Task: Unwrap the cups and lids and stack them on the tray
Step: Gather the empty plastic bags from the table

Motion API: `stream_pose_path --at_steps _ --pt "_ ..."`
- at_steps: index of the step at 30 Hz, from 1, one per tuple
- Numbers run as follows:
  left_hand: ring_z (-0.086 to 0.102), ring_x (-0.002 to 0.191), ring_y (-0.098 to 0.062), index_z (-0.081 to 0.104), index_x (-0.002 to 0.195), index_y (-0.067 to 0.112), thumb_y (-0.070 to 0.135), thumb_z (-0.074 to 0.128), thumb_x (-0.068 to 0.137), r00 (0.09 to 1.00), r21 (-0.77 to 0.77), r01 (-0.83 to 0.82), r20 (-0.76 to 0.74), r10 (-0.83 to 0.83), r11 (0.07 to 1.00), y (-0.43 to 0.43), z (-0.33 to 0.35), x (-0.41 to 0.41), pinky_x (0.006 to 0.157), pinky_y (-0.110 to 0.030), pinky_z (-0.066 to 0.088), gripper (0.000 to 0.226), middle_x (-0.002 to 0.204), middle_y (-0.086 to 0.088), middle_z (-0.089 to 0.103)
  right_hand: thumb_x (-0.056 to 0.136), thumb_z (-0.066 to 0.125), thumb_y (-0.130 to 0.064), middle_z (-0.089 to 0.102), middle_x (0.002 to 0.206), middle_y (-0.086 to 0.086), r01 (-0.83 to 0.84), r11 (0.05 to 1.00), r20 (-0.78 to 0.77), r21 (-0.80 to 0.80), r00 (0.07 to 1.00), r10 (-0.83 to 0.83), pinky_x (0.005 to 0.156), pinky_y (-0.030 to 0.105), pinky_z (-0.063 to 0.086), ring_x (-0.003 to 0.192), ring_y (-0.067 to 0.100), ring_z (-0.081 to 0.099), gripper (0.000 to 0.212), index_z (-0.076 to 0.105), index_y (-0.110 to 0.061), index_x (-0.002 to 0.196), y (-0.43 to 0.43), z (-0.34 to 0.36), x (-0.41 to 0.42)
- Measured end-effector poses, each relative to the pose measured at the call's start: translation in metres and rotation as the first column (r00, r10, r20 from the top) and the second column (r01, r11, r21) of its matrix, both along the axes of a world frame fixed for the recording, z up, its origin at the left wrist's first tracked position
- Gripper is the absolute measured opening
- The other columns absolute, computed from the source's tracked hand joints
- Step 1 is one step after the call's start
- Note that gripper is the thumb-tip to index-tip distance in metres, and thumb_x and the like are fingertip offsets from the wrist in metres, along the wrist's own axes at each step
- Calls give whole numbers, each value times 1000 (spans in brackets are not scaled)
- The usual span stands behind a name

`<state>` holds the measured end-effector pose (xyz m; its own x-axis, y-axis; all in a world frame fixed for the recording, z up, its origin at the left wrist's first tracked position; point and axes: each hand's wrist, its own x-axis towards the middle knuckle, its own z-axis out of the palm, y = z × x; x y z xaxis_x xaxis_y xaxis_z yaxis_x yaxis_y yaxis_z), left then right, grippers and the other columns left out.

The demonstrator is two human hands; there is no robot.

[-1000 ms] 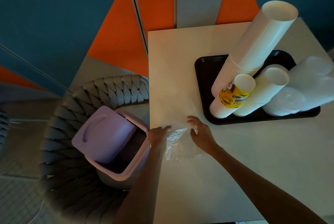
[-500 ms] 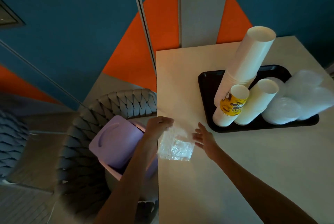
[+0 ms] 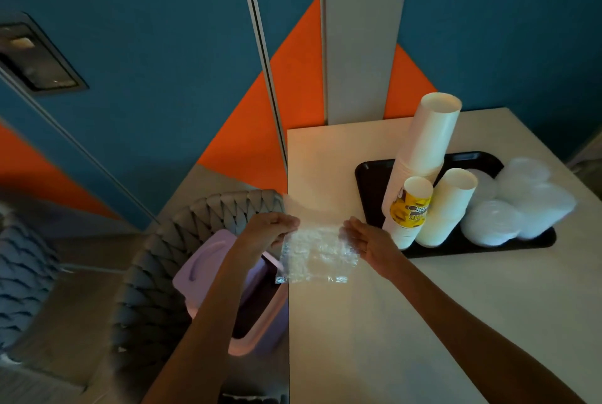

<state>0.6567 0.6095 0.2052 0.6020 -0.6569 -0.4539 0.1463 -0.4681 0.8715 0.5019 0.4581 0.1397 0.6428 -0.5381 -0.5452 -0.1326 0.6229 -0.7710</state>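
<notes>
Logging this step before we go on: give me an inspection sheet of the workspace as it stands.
Surface: beige table.
Job's things: black tray holds three white cup stacks, one topped by a yellow-printed cup, and lids at right.
Clutter: clear plastic wrap held over the table's left edge; purple bin beside, opening showing, on a woven chair.
Hands: left hand grips the wrap; right hand at its right edge, grip unclear.
Cables: nothing seen.
Surroundings: blue and orange wall.

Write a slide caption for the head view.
Left hand and right hand hold clear wrap near the tray of cups and lids.
</notes>
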Motion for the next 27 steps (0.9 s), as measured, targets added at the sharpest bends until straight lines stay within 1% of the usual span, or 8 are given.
stream_pose_path --at_steps 6,10,13,17,19,22,24,27 --pt "55 49 -1 67 88 4 5 61 89 1000 -130 -23 9 24 991 7 21 -13 49 -12 43 6 58 5 65 96 53 -18 69 78 3 -10 962 47 -274 999 24 48 9 44 54 -1 63 19 65 -5 92 -4 47 -17" --pt "50 59 -7 64 80 8 8 61 89 991 -220 -97 74 116 971 10 42 -18 55 -15 40 9 57 7 62 93 57 -10 68 68 0 -29 861 73 -508 994 76 61 13 51 56 0 64 17 67 3 87 -7 87 -28" --pt "49 58 -6 64 79 11 13 64 88 980 -275 -129 111 164 953 5 54 -24 55 -13 41 9 58 6 59 87 66 -18 63 62 -6 12 648 23 -761 1000 8 62 14 45 58 0 58 25 64 -13 63 -11 112 -40" --pt "50 54 -3 60 75 9 15 65 87 958 -413 -173 139 249 894 -13 72 -44 53 -13 40 14 60 7 58 81 72 -25 57 86 -4 138 297 103 -945 986 -128 70 17 45 86 11 55 31 55 -19 56 -28 131 -56" --pt "58 71 -3 65 73 16 16 66 85 959 -493 -175 110 261 852 -22 80 -54 68 -16 44 11 81 3 63 82 71 -24 58 99 -5 168 331 146 -928 985 -92 78 18 45 96 10 56 26 60 -18 59 -38 140 -64" --pt "59 95 -1 71 71 28 14 63 85 962 -579 -186 55 266 794 -38 90 -71 84 -18 43 21 103 6 64 86 66 -17 67 84 -1 204 514 232 -833 973 -11 77 12 44 77 -2 63 21 63 -17 66 -48 154 -81" --pt "61 90 3 67 77 19 12 62 86 960 -619 -183 54 274 763 -49 98 -86 83 -16 43 12 93 12 69 88 64 -19 70 75 2 219 563 252 -797 968 -19 74 10 46 69 -3 65 26 63 -5 66 -55 159 -92" --pt "54 62 0 60 72 13 9 60 90 941 -653 -155 132 312 742 -62 106 -106 64 -13 42 18 61 13 65 89 62 -21 73 75 8 252 680 337 -689 941 -7 74 25 56 73 19 72 34 55 1 64 -63 162 -107"
